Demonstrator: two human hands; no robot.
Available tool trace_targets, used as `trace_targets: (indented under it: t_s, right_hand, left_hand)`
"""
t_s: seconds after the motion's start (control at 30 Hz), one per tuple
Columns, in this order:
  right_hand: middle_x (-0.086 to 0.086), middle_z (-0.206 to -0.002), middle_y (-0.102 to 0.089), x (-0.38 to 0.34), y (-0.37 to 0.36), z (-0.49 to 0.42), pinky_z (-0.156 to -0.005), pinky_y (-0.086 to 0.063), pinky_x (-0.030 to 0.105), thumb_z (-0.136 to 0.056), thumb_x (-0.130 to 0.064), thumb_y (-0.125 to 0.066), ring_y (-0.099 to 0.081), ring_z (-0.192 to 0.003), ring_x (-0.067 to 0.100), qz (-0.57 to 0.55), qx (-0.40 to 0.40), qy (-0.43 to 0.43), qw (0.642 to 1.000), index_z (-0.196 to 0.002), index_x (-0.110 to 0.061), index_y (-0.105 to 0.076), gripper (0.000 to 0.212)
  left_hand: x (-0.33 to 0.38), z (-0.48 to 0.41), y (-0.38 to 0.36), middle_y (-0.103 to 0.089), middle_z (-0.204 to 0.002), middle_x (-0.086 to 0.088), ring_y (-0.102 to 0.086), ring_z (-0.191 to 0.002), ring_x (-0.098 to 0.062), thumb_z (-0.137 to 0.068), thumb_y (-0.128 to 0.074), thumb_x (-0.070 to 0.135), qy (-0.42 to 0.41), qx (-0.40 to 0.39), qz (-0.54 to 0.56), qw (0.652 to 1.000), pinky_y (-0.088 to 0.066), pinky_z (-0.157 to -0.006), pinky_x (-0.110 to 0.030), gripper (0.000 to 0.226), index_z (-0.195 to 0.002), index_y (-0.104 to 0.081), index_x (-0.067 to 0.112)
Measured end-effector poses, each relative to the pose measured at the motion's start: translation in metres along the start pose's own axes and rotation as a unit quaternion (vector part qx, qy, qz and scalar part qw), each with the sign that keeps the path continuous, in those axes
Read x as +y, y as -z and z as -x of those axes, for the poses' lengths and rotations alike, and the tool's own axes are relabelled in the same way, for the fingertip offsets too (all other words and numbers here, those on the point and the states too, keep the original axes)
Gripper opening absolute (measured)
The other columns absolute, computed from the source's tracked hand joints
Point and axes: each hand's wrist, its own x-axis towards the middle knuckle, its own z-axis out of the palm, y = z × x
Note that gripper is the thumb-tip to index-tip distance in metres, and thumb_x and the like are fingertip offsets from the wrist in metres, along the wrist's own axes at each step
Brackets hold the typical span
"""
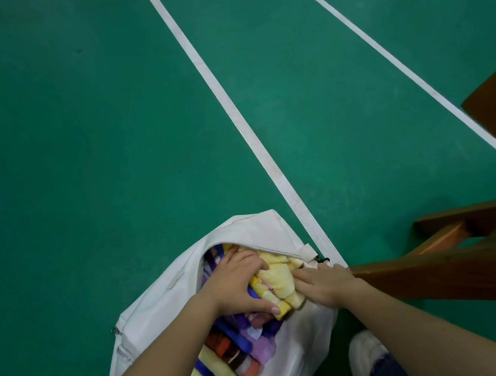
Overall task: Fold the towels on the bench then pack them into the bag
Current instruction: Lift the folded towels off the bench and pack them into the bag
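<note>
Head view: the folded yellow towel [279, 281] lies at the far end of the open white bag [158, 303], long axis running near-to-far; left hand [240, 280] clasps it between thumb and fingers from the left, right hand [325, 285] presses flat-fingered against its opposite side

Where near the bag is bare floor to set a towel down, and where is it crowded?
Free: green floor left of the white bag and white line. Crowded: the bag's mouth, where the left hand and right hand touch the yellow towel; bench and shoe hem its right side.
</note>
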Motion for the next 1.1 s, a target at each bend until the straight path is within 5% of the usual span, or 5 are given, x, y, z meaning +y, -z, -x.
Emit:
trace_targets:
  t_s: [0.33, 0.73, 0.83, 0.97, 1.1]
  right_hand:
    - [0.003, -0.152, -0.021, 0.009, 0.022, 0.012, -0.101, -0.039, 0.043, -0.084, -0.076, -0.029, -0.044, -0.128, 0.030, 0.095, -0.053, 0.034, 0.993, -0.144, -0.045, -0.022, 0.068]
    - [0.004, -0.132, -0.037, 0.003, 0.059, 0.055, -0.098, -0.041, 0.038, -0.070, -0.048, -0.076, -0.047, -0.116, 0.027, 0.037, -0.042, 0.117, 0.992, -0.136, -0.041, -0.025, 0.084]
    - [0.002, -0.130, -0.045, 0.010, 0.060, 0.069, -0.093, -0.044, 0.036, -0.070, -0.034, -0.077, -0.051, -0.110, 0.024, 0.042, -0.033, 0.100, 0.994, -0.132, -0.026, -0.030, 0.078]
    - [0.004, -0.114, -0.056, 0.005, 0.066, 0.077, -0.080, -0.048, 0.031, -0.074, -0.022, -0.066, -0.055, -0.096, 0.023, 0.053, 0.005, 0.085, 0.995, -0.119, -0.019, -0.050, 0.048]
    - [0.000, -0.125, -0.049, -0.001, 0.069, 0.082, -0.091, -0.046, 0.032, -0.076, -0.018, -0.063, -0.051, -0.112, 0.022, 0.065, -0.033, 0.098, 0.993, -0.139, -0.031, -0.040, 0.068]
  left_hand:
    - [0.000, 0.002, 0.002, -0.044, -0.123, 0.012, -0.030, -0.120, -0.005, -0.050, -0.046, 0.083, 0.009, -0.010, 0.010, 1.000, -0.013, -0.098, -0.020, 0.086, -0.117, -0.049, 0.029]
    - [0.013, 0.019, 0.019, -0.044, -0.129, 0.013, -0.031, -0.123, -0.008, -0.031, -0.040, 0.096, 0.032, -0.063, 0.006, 0.997, -0.015, -0.097, -0.022, 0.110, -0.121, -0.045, 0.033]
    - [0.013, 0.025, 0.017, -0.047, -0.126, 0.015, -0.035, -0.119, -0.009, -0.032, -0.026, 0.098, 0.035, -0.063, 0.000, 0.997, -0.020, -0.094, -0.023, 0.108, -0.118, -0.045, 0.035]
    - [0.024, 0.027, 0.020, -0.047, -0.129, 0.013, -0.034, -0.123, -0.011, -0.030, -0.039, 0.096, 0.033, -0.083, -0.026, 0.996, -0.018, -0.098, -0.027, 0.112, -0.122, -0.046, 0.033]
    - [0.026, 0.027, 0.020, -0.046, -0.132, 0.013, -0.033, -0.125, -0.010, -0.026, -0.018, 0.100, 0.030, -0.080, -0.026, 0.996, -0.018, -0.101, -0.029, 0.123, -0.126, -0.045, 0.034]
